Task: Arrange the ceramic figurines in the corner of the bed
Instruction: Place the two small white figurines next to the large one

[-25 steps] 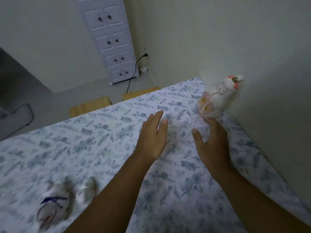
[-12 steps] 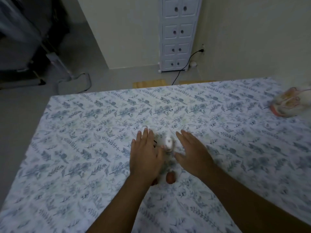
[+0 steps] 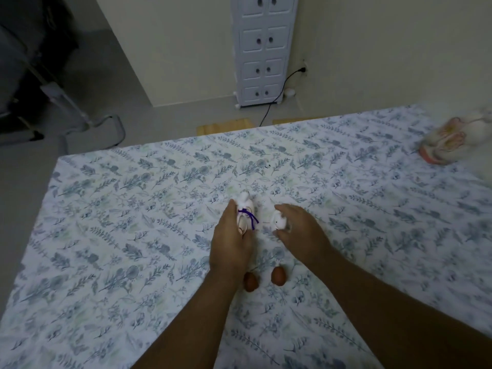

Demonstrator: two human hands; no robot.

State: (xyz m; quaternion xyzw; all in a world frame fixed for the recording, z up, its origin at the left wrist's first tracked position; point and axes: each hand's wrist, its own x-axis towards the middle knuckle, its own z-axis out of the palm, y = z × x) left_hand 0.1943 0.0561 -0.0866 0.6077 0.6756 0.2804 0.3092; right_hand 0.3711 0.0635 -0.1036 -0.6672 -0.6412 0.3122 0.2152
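Observation:
Two small white ceramic figurines lie mid-bed. My left hand (image 3: 231, 241) closes around the one with a purple ribbon (image 3: 246, 215). My right hand (image 3: 299, 231) closes its fingers on the plain white one (image 3: 278, 221). Two small brown egg-shaped pieces (image 3: 251, 281) (image 3: 278, 275) rest on the sheet just below my hands. A larger white figurine with pink and orange flowers (image 3: 450, 139) stands in the far right corner of the bed, by the wall.
The floral bedsheet (image 3: 133, 235) covers the bed; its far edge runs across the view. Beyond stand a white drawer cabinet (image 3: 262, 49), a black cable (image 3: 277, 97) and a metal stand (image 3: 87, 115) on the floor.
My view swung left from the corner to the bed's middle. Both hands moved from beside the large figurine down onto the two small figurines and closed on them.

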